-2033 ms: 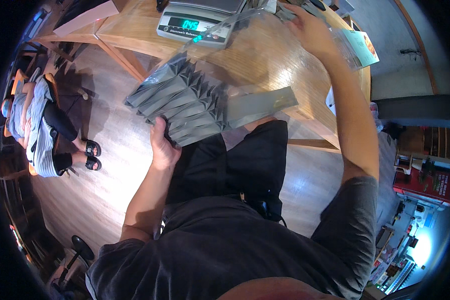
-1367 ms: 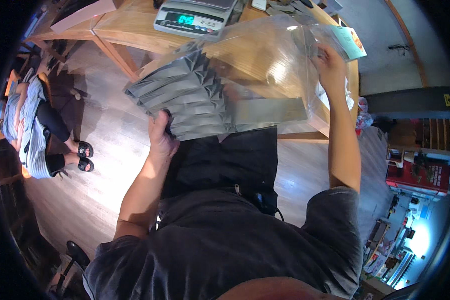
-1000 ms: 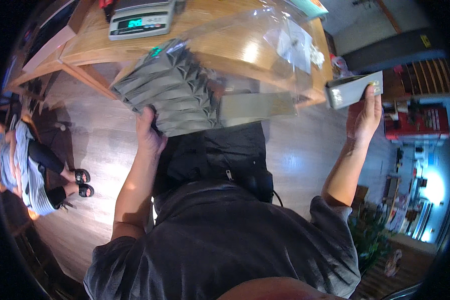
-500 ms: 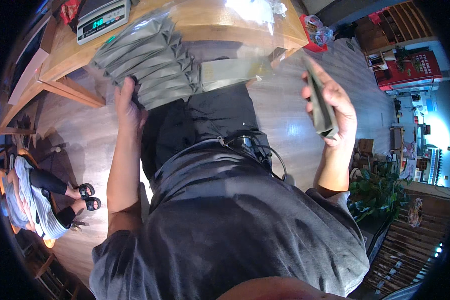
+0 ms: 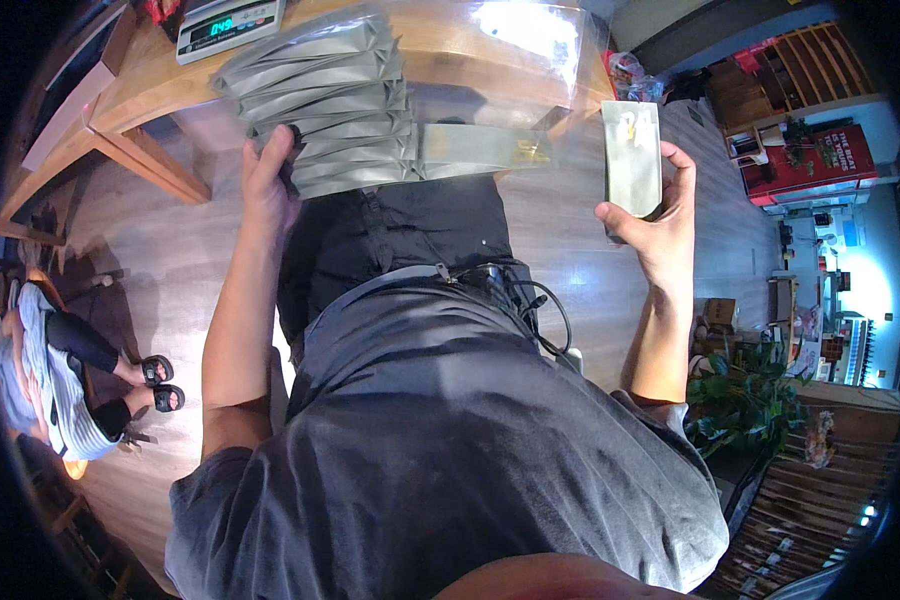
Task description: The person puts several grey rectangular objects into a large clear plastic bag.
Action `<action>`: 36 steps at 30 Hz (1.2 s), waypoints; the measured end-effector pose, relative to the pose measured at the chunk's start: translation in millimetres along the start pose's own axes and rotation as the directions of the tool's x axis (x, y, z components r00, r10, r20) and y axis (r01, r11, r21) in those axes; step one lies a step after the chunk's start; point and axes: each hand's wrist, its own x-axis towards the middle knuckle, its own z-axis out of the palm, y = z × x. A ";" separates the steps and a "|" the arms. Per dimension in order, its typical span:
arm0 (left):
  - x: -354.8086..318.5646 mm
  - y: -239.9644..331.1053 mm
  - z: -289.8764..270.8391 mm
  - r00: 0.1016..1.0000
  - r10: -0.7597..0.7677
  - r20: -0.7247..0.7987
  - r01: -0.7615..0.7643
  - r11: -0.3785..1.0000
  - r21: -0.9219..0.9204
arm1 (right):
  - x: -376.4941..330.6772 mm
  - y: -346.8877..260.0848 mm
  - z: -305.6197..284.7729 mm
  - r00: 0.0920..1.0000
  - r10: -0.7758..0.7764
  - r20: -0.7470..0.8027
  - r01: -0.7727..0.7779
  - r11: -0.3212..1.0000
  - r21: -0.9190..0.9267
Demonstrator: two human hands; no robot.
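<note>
My left hand (image 5: pixel 270 178) is closed on the near left side of a bundle of grey-green foil packets (image 5: pixel 345 110). The bundle lies in overlapping rows, and clear film shows round its upper left. From its right side one flat packet (image 5: pixel 485 147) with a yellow mark sticks out above my lap. My right hand (image 5: pixel 667 205) grips a single grey-green packet (image 5: pixel 632 160) upright, thumb on the near side and fingers behind. Its broad face, with a small yellow mark near the top, is turned to me. The two hands are well apart.
A digital scale (image 5: pixel 228 30) with a lit display stands on the wooden table (image 5: pixel 155 95) ahead. Plastic bags in a red box (image 5: pixel 630 75) sit past the table's right end. A seated person's sandalled feet (image 5: pixel 160 383) are at left; a leafy plant (image 5: pixel 745 400) is at right.
The single packet in my right hand has turned from edge-on to face me. The bundle in my left hand has shifted slightly right and levelled out.
</note>
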 end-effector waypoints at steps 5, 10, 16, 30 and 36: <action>0.5 1.7 2.6 0.998 -0.048 0.041 0.046 0.998 0.045 | 4.0 -7.5 -8.9 0.990 -0.025 0.140 0.070 0.941 -0.331; -3.4 8.4 5.1 0.976 -0.160 0.145 0.151 0.986 0.074 | 6.9 -9.3 -7.7 0.968 0.164 0.192 -0.074 0.912 -0.403; -5.4 14.1 12.5 0.970 -0.204 0.133 0.200 0.979 0.039 | 6.0 -7.3 -18.1 0.976 0.082 0.202 -0.093 0.995 0.043; -5.6 15.4 17.4 0.980 -0.120 0.156 0.110 0.991 0.074 | 9.2 14.3 -21.3 0.955 -0.231 0.184 0.286 0.882 -0.375; -7.9 16.4 21.6 0.973 -0.172 0.153 0.165 0.985 0.057 | -1.4 2.1 -6.0 0.941 -0.258 0.219 0.329 0.847 -0.416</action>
